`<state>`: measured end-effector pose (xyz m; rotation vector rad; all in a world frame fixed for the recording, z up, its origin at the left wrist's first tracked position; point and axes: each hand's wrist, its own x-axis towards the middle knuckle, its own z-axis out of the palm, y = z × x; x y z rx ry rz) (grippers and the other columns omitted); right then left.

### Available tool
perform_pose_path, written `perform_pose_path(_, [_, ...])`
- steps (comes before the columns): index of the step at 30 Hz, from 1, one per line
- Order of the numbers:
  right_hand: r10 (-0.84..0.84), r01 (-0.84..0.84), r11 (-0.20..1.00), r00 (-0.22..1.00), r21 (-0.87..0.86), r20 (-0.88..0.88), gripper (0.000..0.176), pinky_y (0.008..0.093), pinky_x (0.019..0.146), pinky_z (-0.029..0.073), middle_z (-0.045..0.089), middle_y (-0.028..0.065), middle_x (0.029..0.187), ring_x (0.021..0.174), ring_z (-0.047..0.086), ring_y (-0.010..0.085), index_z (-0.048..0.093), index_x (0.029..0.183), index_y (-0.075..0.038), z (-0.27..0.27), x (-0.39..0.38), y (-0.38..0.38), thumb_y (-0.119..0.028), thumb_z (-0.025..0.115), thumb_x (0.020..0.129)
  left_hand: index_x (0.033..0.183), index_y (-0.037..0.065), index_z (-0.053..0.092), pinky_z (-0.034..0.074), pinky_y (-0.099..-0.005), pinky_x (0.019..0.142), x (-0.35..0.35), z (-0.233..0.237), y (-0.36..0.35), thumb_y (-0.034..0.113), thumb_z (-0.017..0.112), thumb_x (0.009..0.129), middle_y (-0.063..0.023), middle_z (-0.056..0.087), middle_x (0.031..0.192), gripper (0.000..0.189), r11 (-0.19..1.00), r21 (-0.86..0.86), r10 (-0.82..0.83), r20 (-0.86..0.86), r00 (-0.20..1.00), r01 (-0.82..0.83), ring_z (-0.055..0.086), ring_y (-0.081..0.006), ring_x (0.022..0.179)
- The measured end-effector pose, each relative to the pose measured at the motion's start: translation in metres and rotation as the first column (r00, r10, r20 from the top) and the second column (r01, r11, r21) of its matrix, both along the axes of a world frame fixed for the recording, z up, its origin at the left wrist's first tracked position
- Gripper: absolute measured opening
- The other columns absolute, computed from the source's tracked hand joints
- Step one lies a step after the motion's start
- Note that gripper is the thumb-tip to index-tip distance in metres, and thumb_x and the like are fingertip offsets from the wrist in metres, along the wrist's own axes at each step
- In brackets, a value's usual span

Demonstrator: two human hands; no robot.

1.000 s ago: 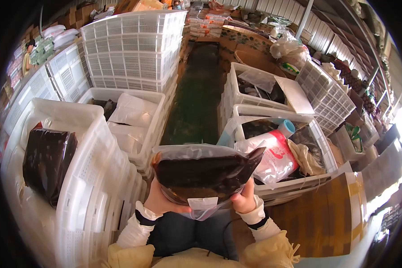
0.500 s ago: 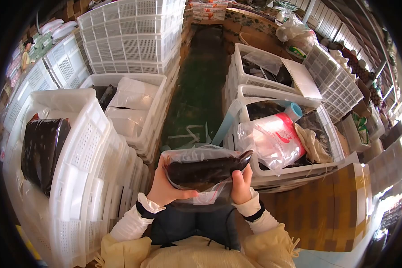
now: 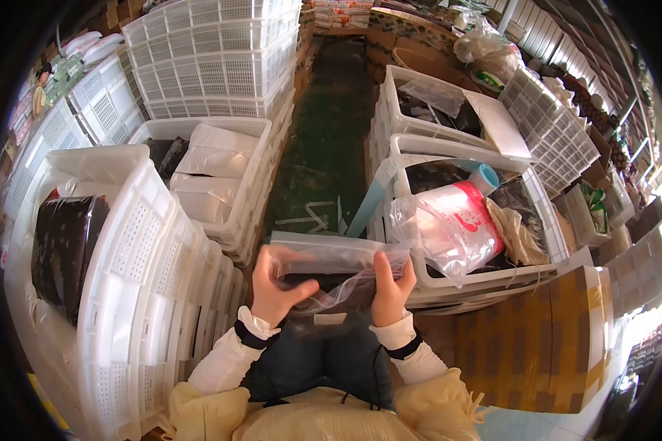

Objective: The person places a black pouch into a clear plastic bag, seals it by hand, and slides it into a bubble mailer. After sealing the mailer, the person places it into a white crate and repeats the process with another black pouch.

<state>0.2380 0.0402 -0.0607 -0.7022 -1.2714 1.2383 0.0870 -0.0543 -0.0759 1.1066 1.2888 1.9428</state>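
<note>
A clear plastic bag (image 3: 331, 246) with a dark, block-like content spans the space between my two hands, above my lap. My left hand (image 3: 276, 290) grips the bag's left side, its fingers behind the film and its thumb across the front. At the right edge of the bag, my right hand (image 3: 391, 294) holds the plastic, thumb and fingers pointing up. The film hangs loose and creased, hiding most of the dark content. Below it a small pale label (image 3: 329, 319) shows.
White crates (image 3: 136, 250) are stacked on my left, one holding a dark wrapped block (image 3: 68, 250). On the right, a crate (image 3: 559, 220) bears a white-and-red plastic package (image 3: 456, 224). A taped cardboard box (image 3: 529, 345) stands at the near right. A person (image 3: 40, 92) is at the far left.
The bag's upper film has been pulled up and loosened over the dark content. My left thumb has lifted off the bottom front, and my right hand has shifted slightly left.
</note>
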Motion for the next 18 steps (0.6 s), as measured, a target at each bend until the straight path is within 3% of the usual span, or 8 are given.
perform_pose_path(1, [-0.008,0.008,0.999,1.000,-0.035,-0.015,0.011,0.0232,0.062,0.041,0.058,0.0012,0.076,0.068,0.049,0.0077,0.056,0.087,0.001,0.000,-0.002,0.000,-0.009,0.060,0.086,0.099,0.003,0.047,0.044,-0.0300,0.084,-0.001,0.000,0.005,0.003,0.077,0.066,-0.0090,0.058,0.095,0.045,0.998,0.042,0.042,0.046,0.998,-0.044,0.057,-0.0168,0.093])
perform_pose_path(8, [0.008,-0.008,0.992,1.000,-0.125,-0.005,0.015,0.0211,0.061,0.039,0.057,-0.0010,0.072,0.068,0.047,0.0047,0.057,0.079,0.000,0.004,0.002,0.013,-0.012,0.059,0.088,0.099,0.003,0.048,0.048,-0.0246,0.071,-0.009,0.018,0.016,0.004,0.076,0.071,-0.0063,0.059,0.090,0.039,0.990,-0.111,0.102,0.109,0.989,-0.090,0.060,-0.0113,0.079])
perform_pose_path(12, [0.081,-0.076,0.984,0.996,-0.164,0.022,0.020,0.0223,0.065,0.042,0.059,0.0012,0.075,0.070,0.050,0.0068,0.058,0.082,0.000,-0.007,0.015,0.026,-0.018,0.056,0.091,0.106,0.003,0.048,0.050,-0.0244,0.071,-0.030,0.027,0.015,0.008,0.075,0.074,-0.0091,0.062,0.089,0.043,0.977,-0.180,0.099,-0.082,0.992,-0.113,0.061,-0.0134,0.079])
perform_pose_path(13, [0.103,-0.098,0.982,0.994,-0.161,0.024,0.022,0.0233,0.066,0.043,0.061,0.0027,0.076,0.071,0.053,0.0082,0.058,0.084,0.000,-0.009,0.017,0.028,-0.020,0.056,0.092,0.110,0.003,0.045,0.050,-0.0267,0.074,-0.035,0.037,0.011,0.013,0.074,0.076,-0.0119,0.063,0.094,0.046,0.985,-0.171,0.037,0.039,0.999,-0.030,0.063,-0.0165,0.080])
perform_pose_path(14, [0.186,-0.194,0.968,0.980,-0.159,-0.066,0.024,0.0250,0.069,0.045,0.061,0.0043,0.079,0.074,0.055,0.0109,0.057,0.089,0.000,-0.009,0.018,0.028,-0.024,0.052,0.093,0.119,0.003,0.042,0.049,-0.0300,0.081,-0.044,0.035,0.007,0.023,0.076,0.074,-0.0178,0.059,0.109,0.060,0.985,0.040,-0.174,0.300,0.938,0.170,0.062,-0.0189,0.092])
perform_pose_path(16, [0.341,-0.377,0.917,0.910,-0.129,-0.238,0.032,0.0286,0.075,0.048,0.062,0.0076,0.086,0.079,0.060,0.0162,0.055,0.099,-0.001,-0.011,0.024,0.025,-0.032,0.044,0.095,0.128,0.004,0.038,0.043,-0.0341,0.093,-0.056,0.032,0.005,0.043,0.083,0.061,-0.0166,0.052,0.122,0.089,0.939,0.199,-0.338,0.363,0.869,0.282,0.055,-0.0210,0.107])
perform_pose_path(17, [0.460,-0.465,0.885,0.870,0.017,-0.175,0.048,0.0375,0.085,0.048,0.060,0.0142,0.099,0.088,0.062,0.0264,0.046,0.113,0.000,-0.028,0.031,0.032,-0.044,0.041,0.094,0.130,0.004,0.036,0.040,-0.0351,0.096,-0.062,0.021,0.004,0.043,0.085,0.057,-0.0148,0.049,0.126,0.096,0.907,0.102,-0.419,0.295,0.859,0.408,0.051,-0.0211,0.112])
perform_pose_path(18, [0.509,-0.514,0.857,0.843,0.017,-0.173,0.052,0.0385,0.087,0.047,0.058,0.0145,0.104,0.092,0.060,0.0266,0.045,0.115,-0.001,-0.040,0.039,0.034,-0.046,0.048,0.089,0.132,0.004,0.035,0.036,-0.0362,0.099,-0.065,0.001,0.002,0.043,0.087,0.052,-0.0130,0.045,0.130,0.103,0.855,-0.004,-0.503,0.234,0.832,0.518,0.046,-0.0212,0.117])
